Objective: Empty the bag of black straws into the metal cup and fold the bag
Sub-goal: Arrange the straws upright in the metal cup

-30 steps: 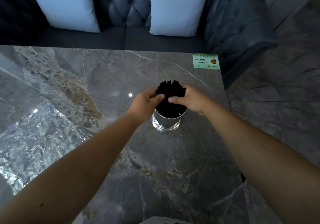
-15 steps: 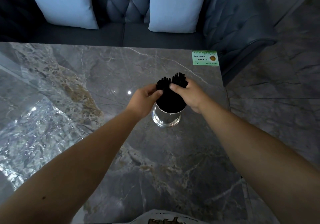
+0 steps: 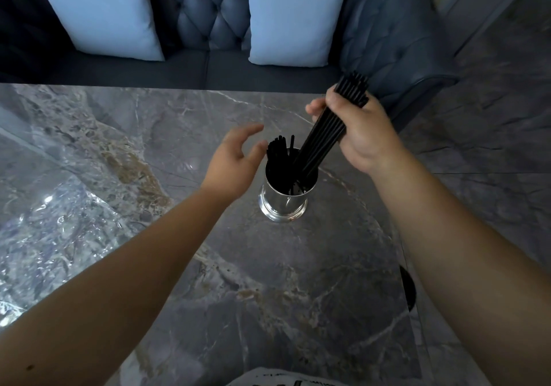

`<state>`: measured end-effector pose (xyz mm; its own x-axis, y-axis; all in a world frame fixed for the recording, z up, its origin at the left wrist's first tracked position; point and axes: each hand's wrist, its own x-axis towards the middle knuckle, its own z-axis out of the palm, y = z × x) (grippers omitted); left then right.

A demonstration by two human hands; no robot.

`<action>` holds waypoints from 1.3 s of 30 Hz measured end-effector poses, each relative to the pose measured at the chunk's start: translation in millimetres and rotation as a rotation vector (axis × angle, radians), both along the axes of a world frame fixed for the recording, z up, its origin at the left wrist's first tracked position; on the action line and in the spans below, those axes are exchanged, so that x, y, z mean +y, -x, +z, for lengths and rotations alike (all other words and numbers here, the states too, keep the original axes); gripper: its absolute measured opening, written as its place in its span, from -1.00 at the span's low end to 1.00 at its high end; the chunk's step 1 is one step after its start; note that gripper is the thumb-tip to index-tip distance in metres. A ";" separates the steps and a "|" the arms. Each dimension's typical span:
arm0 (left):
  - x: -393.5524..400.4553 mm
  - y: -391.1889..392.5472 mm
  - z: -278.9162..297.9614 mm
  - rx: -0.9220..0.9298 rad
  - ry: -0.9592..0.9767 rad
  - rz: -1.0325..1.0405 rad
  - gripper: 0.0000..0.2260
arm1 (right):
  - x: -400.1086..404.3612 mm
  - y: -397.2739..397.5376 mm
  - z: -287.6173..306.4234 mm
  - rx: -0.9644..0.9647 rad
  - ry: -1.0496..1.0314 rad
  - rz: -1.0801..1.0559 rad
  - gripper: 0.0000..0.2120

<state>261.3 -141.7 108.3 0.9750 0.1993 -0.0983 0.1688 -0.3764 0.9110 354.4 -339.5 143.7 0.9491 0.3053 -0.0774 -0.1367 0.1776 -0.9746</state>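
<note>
Grey marble table [image 3: 149, 135] carries one metal cup [image 3: 283, 203] and one clear bag [image 3: 50, 230]. Right hand [image 3: 362, 135] grips one tilted bundle of black straws [image 3: 325, 135]; left hand [image 3: 231, 164] hovers, fingers spread, empty.

The right hand [image 3: 362, 133] grips a tilted bundle of black straws [image 3: 326, 135], lower ends inside the metal cup [image 3: 283, 203] on the marble table [image 3: 149, 135]. The left hand [image 3: 234, 163] hovers spread beside the cup.
</note>
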 end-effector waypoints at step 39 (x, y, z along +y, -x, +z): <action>-37.7 35.2 57.5 0.608 0.682 -0.345 -0.96 | 5.3 35.7 20.1 -1.473 1.272 0.540 -0.87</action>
